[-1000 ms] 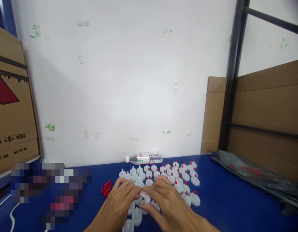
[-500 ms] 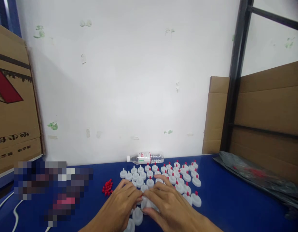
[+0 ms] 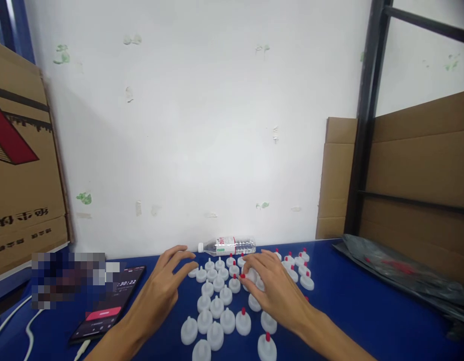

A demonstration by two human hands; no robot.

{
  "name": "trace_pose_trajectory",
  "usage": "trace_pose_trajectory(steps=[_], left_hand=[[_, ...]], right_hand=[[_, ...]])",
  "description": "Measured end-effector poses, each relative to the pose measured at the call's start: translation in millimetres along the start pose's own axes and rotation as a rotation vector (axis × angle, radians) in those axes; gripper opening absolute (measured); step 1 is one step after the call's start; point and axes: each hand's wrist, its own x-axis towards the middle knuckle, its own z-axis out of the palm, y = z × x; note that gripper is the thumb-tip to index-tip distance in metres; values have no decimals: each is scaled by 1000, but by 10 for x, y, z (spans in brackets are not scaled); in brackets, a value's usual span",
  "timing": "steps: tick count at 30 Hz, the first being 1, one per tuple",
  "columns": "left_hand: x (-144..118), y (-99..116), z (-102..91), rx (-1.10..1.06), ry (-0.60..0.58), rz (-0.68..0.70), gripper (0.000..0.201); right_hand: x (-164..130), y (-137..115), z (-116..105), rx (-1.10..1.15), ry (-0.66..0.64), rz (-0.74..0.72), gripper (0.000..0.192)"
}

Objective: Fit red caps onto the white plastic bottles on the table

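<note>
Your right hand point(image 3: 271, 291) pinches a white cap with a red tip point(image 3: 250, 275) between thumb and fingers, low over the rows of white nozzle caps point(image 3: 217, 306) on the blue table point(image 3: 352, 311), likely so it can join a row. Your left hand point(image 3: 162, 288) hovers spread and empty beside the rows, near the phone point(image 3: 109, 303); the water bottle point(image 3: 227, 245) lies behind by the wall.

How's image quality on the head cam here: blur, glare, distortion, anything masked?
Head view: lighting is even, with soft shadows and no hard glare on the blue table. The cardboard box at the left edge is smeared. The black frame post leans, showing wide-angle distortion. A pixelated patch masks part of the table beside the phone. Both hands, left and right, and the white caps look fairly sharp.
</note>
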Motion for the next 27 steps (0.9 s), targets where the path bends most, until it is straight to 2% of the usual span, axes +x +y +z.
trace_pose_trajectory(steps=[4,7,15,20,27], left_hand=[[-13,-180,24,59,16,-13,64],[-14,-221,45,65,-5,-13,63],[-14,-133,53,4,-99,-49,64],[-12,-129,36,-13,-113,-65,62],[-9,-85,67,-49,-148,-68,62]], right_hand=[[-13,-10,41,-63,-47,26,3],[-18,-14,79,-75,-113,36,4],[-70,16,164,-43,-181,5,10],[-87,22,165,-62,-195,3,11],[-64,-11,118,-21,-136,7,12]])
